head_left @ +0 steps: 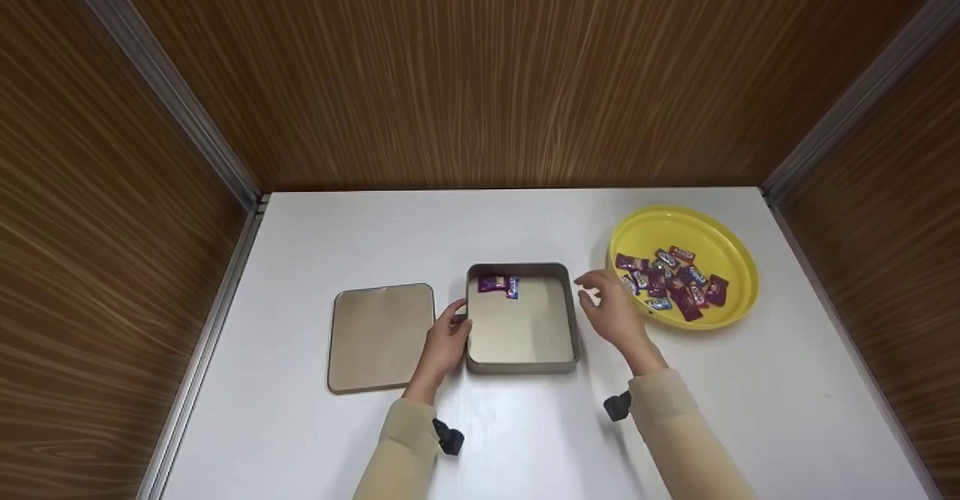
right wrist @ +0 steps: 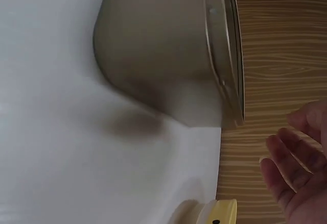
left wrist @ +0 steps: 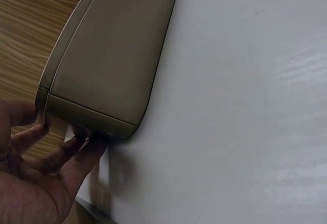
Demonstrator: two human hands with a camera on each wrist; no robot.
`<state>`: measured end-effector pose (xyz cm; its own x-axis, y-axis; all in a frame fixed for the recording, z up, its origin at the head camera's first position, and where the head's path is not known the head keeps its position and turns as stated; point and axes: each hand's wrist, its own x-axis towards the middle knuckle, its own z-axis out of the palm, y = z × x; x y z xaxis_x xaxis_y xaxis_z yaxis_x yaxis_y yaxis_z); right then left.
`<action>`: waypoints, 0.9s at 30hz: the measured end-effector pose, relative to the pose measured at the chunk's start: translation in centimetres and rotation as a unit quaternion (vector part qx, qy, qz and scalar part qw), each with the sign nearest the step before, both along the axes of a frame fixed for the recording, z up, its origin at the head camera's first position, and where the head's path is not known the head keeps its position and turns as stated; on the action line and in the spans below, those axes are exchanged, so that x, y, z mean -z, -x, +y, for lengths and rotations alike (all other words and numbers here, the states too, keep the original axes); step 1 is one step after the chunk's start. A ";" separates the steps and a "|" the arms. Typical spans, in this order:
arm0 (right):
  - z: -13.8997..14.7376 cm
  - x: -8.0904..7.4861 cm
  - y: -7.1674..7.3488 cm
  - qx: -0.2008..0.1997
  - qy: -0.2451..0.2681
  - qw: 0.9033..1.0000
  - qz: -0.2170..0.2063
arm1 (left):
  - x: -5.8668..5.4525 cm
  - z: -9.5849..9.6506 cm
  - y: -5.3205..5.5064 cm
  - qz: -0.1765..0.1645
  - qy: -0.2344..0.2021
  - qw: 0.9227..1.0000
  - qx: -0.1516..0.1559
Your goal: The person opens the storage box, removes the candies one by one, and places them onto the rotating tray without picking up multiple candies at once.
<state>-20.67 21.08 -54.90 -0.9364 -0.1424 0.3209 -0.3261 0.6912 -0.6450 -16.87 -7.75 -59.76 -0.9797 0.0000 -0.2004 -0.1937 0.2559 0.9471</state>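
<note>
A square metal tin (head_left: 521,369) stands without a lid in the middle of the white table. Against its back wall lie a purple wrapped candy (head_left: 492,283) and, just right of it, a blue one (head_left: 513,288). My left hand (head_left: 446,342) holds the tin by its left side; the left wrist view shows curled fingers (left wrist: 87,155) at the outer wall and rim. Beside the right rim hovers my right hand (head_left: 611,312), its fingers loosely bent and nothing between them. In the right wrist view those fingers (right wrist: 288,168) are apart from the tin.
A yellow round tray (head_left: 731,249) at the right holds several wrapped candies (head_left: 686,303) in purple, blue and red. The flat square lid (head_left: 382,339) lies left of the tin, close by my left hand. Wood-grain panels (head_left: 480,73) enclose the table at the back and sides.
</note>
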 end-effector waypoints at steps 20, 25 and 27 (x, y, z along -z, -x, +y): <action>-6.7 0.3 0.1 -0.183 -0.179 0.961 -0.102 | -0.5 0.1 -0.7 0.004 -0.018 1.000 0.008; -7.8 0.4 0.4 -0.182 -0.214 0.952 -0.119 | -0.4 0.2 -0.8 0.008 -0.028 1.000 0.003; -8.1 0.5 0.6 -0.176 -0.230 0.949 -0.121 | -0.3 0.2 -0.8 0.010 -0.027 1.000 0.000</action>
